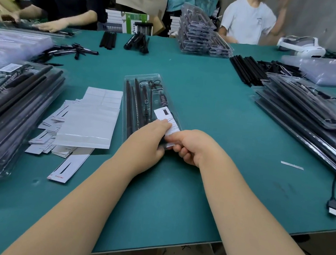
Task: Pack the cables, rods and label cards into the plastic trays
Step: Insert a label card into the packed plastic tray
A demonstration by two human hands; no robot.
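1. Head view: both hands meet at the near end of a clear tray (131,80) on the green surface (217,116). The left hand (148,139) has its fingers curled, thumb lying on a white card (165,116); the right hand (190,147) has its fingers (178,148) curled round the card's near edge. The card lies on the tray's right side, reaching beyond the fingertips.
2. In the tray, just beyond the left fingers, long black rods (133,104) run lengthwise; right of them lie a coiled cable (154,86) and a small black part.
3. Left of the hands are loose cards (48,129) under white sheets (92,118), then a stack of filled trays (8,112). A long card (67,168) shows small red print, too blurred to read.
4. Right of the hands lies another filled stack (311,123); a plug (333,208) rests near the surface's edge.
5. Far beyond the fingers: loose rods (246,71), a third stack (197,33), two seated people.
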